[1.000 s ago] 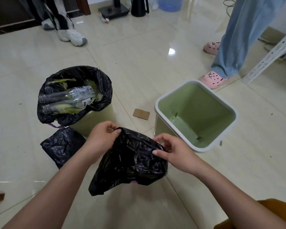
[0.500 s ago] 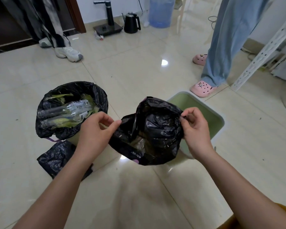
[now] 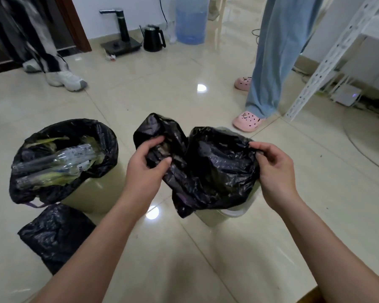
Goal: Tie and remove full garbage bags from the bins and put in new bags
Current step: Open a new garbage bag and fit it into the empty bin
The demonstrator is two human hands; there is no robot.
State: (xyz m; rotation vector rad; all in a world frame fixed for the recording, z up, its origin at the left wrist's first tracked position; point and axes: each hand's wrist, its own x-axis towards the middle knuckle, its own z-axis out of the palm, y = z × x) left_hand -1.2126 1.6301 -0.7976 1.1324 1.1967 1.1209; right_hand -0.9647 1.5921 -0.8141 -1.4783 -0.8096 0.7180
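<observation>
I hold a crumpled new black garbage bag (image 3: 210, 167) in the air over the pale green bin (image 3: 223, 215), which it mostly hides. My left hand (image 3: 147, 169) grips the bag's left part, thumb and fingers curled into the plastic. My right hand (image 3: 271, 169) pinches its right edge. To the left stands a second bin (image 3: 92, 195) with a full black bag (image 3: 59, 158) holding clear plastic bottles and green scraps. Another black bag (image 3: 55, 235) lies on the floor in front of that bin.
Two people stand nearby: white sneakers (image 3: 64, 79) at the back left, pink clogs (image 3: 247, 121) and blue trousers at the back right. A kettle (image 3: 153, 38), a water jug (image 3: 190, 20) and a white metal rack (image 3: 328, 60) line the far side of the tiled floor.
Both hands have lifted the new bag from low in front of me and carried it right, over the green bin. The bag has spread wider between my hands.
</observation>
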